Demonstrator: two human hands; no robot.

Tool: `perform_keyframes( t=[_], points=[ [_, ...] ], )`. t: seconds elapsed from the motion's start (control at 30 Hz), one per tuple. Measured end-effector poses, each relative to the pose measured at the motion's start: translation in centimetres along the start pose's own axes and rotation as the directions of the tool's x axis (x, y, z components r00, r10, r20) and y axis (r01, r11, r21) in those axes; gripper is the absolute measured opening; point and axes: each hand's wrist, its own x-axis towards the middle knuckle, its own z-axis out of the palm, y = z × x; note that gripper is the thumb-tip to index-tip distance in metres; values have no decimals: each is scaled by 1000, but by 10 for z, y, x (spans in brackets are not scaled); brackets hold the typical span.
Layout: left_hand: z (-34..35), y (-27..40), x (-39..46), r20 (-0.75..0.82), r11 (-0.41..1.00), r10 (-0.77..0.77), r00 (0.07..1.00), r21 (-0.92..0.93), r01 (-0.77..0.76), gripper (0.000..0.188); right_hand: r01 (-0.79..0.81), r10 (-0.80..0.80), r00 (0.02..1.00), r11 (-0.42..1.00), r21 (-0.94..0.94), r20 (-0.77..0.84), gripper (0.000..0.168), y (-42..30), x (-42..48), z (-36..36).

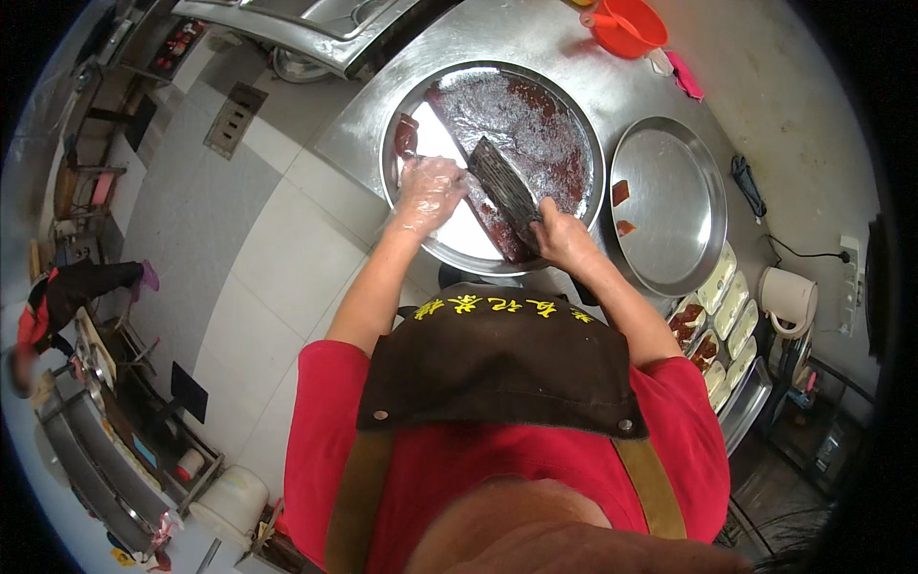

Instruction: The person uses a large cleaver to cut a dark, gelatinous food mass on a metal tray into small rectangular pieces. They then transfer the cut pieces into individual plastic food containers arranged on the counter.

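Note:
A large round metal pan [601, 172] holds a dark red, glossy slab [534, 107] that covers its right part; the pan's white-looking bottom shows on the left. My right hand [563, 233] grips the end of a dark, ridged cleaver-like blade [504, 190], which lies slanted over the slab's cut edge. In a thin clear plastic glove, my left hand [432, 190] rests over the bare part of the pan, its fingertips near the blade's left side. Whether those fingers hold anything is hidden. A small dark red piece [407, 136] lies just beyond it at the pan's left side.
To the right, a second round metal pan [670, 208] holds two small reddish pieces [621, 192]. Several pale trays [733, 313], some filled, stand nearer me. A red plastic dipper [630, 29] sits at the far edge by the wall. Another person [68, 298] is at the far left.

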Motion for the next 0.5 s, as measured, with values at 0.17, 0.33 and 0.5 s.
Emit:
perform_keyframes(
  t=[0.17,0.33,0.5],
  points=[
    [9,-7,4,77,993,76,994,85,-82,65,-26,29,997,999,-39,66,23,-11,7,2],
    [0,3,19,311,993,15,950,107,-50,64,-83,95,985,993,-84,143,25,-15,25,16],
    [6,7,3,343,980,84,936,139,-140,48,-108,127,980,986,-124,155,28,-33,36,18]
  ],
)
